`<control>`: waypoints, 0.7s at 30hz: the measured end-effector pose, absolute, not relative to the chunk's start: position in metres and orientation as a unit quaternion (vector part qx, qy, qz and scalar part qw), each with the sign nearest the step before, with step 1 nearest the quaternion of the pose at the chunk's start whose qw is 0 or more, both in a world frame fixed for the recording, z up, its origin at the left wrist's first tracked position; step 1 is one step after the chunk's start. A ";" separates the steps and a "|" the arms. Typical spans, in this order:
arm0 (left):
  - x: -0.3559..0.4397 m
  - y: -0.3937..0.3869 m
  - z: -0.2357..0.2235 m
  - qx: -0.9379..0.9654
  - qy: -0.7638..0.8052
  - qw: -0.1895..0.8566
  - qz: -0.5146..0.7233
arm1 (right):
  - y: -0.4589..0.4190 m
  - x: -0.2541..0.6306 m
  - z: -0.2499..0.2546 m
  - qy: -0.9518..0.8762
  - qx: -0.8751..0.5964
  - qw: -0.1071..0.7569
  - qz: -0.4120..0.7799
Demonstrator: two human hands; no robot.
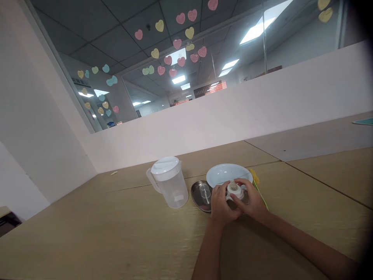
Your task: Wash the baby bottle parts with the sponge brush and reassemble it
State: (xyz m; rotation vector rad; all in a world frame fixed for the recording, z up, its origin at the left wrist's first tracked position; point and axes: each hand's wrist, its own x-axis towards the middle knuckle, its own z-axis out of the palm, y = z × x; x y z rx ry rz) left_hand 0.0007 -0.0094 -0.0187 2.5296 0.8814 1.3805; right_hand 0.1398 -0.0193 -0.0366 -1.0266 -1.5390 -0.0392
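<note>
Between my two hands is a baby bottle (234, 190) with a white collar and a clear teat pointing up. My left hand (220, 204) is closed around its left side, and my right hand (253, 200) wraps the right side with the thumb near the collar. Most of the bottle's body is hidden by my fingers. Just left of my left hand lies an oval metal dish (199, 204) with a clear piece (205, 191) in it, perhaps a cap. Behind the bottle sits a white basin (217, 175), partly covered by my fingers.
A clear pitcher (174, 192) with a white lid and handle stands left of the metal dish. Beside the basin, a yellow-headed brush (254, 176) with a green handle lies partly behind my right hand. The wooden table (101, 229) meets a white wall below a window.
</note>
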 end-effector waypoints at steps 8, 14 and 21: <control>0.001 -0.008 -0.020 0.830 0.308 0.058 0.462 | -0.020 0.148 -0.025 -0.722 -0.407 0.558 0.040; -0.001 -0.006 -0.021 0.815 0.340 0.048 0.467 | -0.014 0.149 -0.027 -0.702 -0.410 0.573 0.104; 0.001 -0.005 -0.026 0.804 0.361 0.046 0.470 | -0.012 0.140 -0.024 -0.649 -0.495 0.572 0.079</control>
